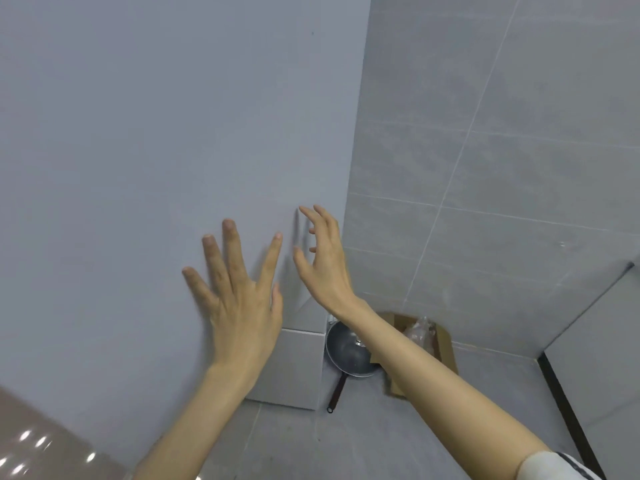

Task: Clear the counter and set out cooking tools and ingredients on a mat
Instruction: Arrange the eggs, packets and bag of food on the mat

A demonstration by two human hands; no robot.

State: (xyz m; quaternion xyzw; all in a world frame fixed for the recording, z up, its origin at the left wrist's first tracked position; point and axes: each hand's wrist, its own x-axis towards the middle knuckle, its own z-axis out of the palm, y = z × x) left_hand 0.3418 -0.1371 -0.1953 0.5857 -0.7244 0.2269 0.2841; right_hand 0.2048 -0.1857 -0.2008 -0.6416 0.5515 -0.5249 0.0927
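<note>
My left hand (239,299) is raised in front of a plain grey wall panel (156,133), fingers spread and straight, holding nothing. My right hand (323,258) is beside it near the panel's right edge, fingers loosely bent and apart, also holding nothing. Down on the floor a grey frying pan (346,355) with a dark handle leans in the corner, partly hidden behind my right forearm. Behind it stands an open cardboard box (445,344) holding a clear plastic bottle (420,332). No mat is in view.
Grey tiled walls (485,150) meet at the corner on the right. A glossy brown counter corner (38,438) shows at the bottom left. A low tiled ledge (294,362) sits left of the pan. A dark strip (561,393) borders the floor at right.
</note>
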